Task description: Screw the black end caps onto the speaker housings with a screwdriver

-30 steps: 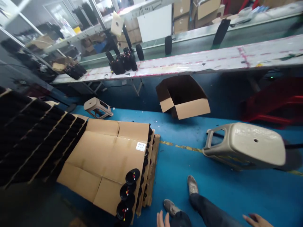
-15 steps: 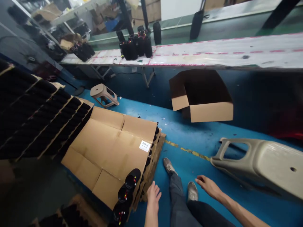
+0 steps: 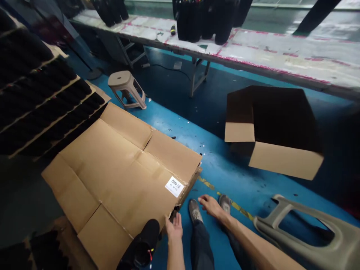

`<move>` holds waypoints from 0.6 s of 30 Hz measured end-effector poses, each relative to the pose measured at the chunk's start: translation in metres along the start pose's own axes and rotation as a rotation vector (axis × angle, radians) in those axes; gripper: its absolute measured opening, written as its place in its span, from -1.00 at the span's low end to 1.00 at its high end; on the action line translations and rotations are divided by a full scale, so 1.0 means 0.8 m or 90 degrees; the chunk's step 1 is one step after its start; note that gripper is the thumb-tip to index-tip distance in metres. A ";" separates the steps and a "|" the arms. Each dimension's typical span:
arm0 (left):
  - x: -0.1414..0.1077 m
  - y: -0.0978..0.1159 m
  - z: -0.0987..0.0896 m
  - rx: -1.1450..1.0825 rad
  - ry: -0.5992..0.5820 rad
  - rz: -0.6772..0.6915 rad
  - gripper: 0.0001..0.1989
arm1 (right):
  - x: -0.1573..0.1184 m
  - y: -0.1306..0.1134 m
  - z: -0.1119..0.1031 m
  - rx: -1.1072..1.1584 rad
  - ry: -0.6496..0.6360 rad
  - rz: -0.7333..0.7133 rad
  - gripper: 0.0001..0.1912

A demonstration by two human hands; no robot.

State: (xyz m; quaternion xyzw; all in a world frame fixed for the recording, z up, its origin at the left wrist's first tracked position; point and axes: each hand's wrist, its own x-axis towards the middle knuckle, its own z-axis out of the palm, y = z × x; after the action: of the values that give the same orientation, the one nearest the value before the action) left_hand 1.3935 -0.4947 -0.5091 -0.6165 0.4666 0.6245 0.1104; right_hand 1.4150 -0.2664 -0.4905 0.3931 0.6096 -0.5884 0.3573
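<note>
My left hand [image 3: 174, 226] is open, fingers spread, at the right edge of a flattened cardboard sheet [image 3: 118, 165]; whether it touches the sheet I cannot tell. Beside that hand, black cylinders [image 3: 149, 236] stand at the sheet's near corner, one with small red and yellow wire ends. A white printed label [image 3: 174, 186] is on the sheet near its right edge. My right hand [image 3: 211, 206] hangs over the floor in front of my shoes, fingers loosely bent and apart, nothing in it.
An open cardboard box [image 3: 285, 159] lies right of centre by a long workbench [image 3: 270, 48] bearing black cylinders [image 3: 206, 20]. One plastic stool [image 3: 128, 86] stands beyond the sheet, another [image 3: 312, 228] at right. Racked black cylinders [image 3: 36, 82] fill the left. Yellow tape [image 3: 242, 210] marks the floor.
The view has moved closer to the cardboard sheet and tilted down. My left hand has come up against the sheet's edge, and my right hand has swung left toward it.
</note>
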 end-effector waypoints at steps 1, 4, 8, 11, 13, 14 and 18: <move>0.005 -0.003 0.001 -0.016 0.017 -0.008 -0.58 | 0.016 -0.016 0.005 0.011 -0.004 0.006 -0.64; 0.016 -0.009 0.002 -0.068 0.067 -0.034 -0.60 | 0.055 -0.053 0.019 0.042 -0.015 0.024 -0.60; 0.024 -0.014 0.000 -0.109 0.097 -0.040 -0.62 | 0.078 -0.081 0.034 0.078 -0.034 0.039 -0.60; 0.026 -0.017 0.000 -0.139 0.109 -0.047 -0.63 | 0.083 -0.090 0.043 0.098 -0.035 0.050 -0.61; 0.028 -0.019 0.000 -0.159 0.114 -0.053 -0.64 | 0.085 -0.092 0.045 0.108 -0.032 0.059 -0.62; 0.029 -0.019 0.000 -0.165 0.116 -0.055 -0.64 | 0.086 -0.092 0.046 0.112 -0.031 0.063 -0.62; 0.030 -0.020 -0.001 -0.173 0.118 -0.062 -0.66 | 0.091 -0.089 0.046 0.128 -0.039 0.076 -0.63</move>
State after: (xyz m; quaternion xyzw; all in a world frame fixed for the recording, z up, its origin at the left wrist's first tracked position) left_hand 1.4002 -0.4976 -0.5371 -0.7024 0.3558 0.6164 0.0125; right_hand 1.3181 -0.2988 -0.5262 0.4444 0.5117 -0.6360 0.3690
